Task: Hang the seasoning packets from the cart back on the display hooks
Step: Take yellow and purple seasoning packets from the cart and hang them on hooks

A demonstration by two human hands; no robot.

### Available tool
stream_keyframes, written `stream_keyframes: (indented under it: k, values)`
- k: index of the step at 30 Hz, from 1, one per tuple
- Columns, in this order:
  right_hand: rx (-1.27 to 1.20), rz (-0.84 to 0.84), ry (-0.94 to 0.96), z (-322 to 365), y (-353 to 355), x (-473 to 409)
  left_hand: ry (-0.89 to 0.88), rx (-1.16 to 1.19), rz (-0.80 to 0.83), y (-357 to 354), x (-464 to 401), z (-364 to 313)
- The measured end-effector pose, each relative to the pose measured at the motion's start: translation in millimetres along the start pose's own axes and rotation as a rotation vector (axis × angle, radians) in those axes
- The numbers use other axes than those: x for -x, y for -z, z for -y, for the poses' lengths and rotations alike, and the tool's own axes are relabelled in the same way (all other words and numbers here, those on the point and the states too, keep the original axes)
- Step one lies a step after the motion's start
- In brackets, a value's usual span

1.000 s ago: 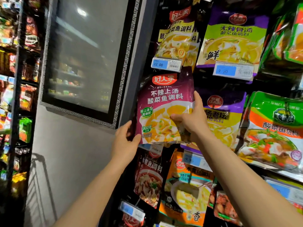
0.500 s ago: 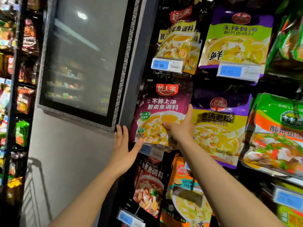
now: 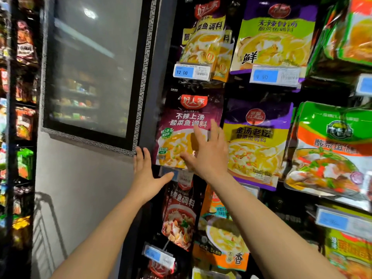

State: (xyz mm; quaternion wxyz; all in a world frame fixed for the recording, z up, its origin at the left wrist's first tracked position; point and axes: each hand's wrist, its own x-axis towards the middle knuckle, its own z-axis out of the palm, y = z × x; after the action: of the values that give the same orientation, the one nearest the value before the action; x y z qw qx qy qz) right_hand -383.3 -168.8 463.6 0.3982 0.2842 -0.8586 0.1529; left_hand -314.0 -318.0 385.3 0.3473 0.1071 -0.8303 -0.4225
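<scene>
1. Seasoning packet, purple glossy plastic pouch point(image 3: 187, 129), now hangs free on the display; a second ago both hands held it.
2. Left hand point(image 3: 146, 174): grip spread, empty, beside its lower-left corner.
3. Right hand point(image 3: 209, 156): grip opened, fingers straight over its front.
4. Next packet due.

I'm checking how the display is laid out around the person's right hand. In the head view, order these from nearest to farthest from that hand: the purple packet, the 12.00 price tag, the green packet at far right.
1. Purple packet: right behind the right hand.
2. 12.00 price tag: above, one row up.
3. Green packet: far right, past the yellow packet.
</scene>
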Motion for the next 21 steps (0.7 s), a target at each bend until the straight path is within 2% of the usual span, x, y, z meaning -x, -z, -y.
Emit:
stream_keyframes:
  k: [2,4,6,11,15,21]
  values:
    - [0.153,-0.028,0.299,-3,-1,-3,0.004,0.006,0.008,-1,0,-1]
    - [0.226,0.161,0.472,-5,-5,-15,0.000,0.006,0.006,-4,-1,-2]
    - [0.268,0.336,0.468,-12,-11,-29,-0.007,0.008,-0.002,-5,-2,1]
    - [0.332,0.410,0.341,-38,-45,-42,-0.050,0.047,0.002,-8,-5,9]
    - [0.208,0.356,0.262,-29,-56,-48,-0.039,0.036,0.013,-8,-5,8]
    - [0.140,0.385,0.321,-17,-36,-44,-0.016,0.025,0.010,-8,-7,10]
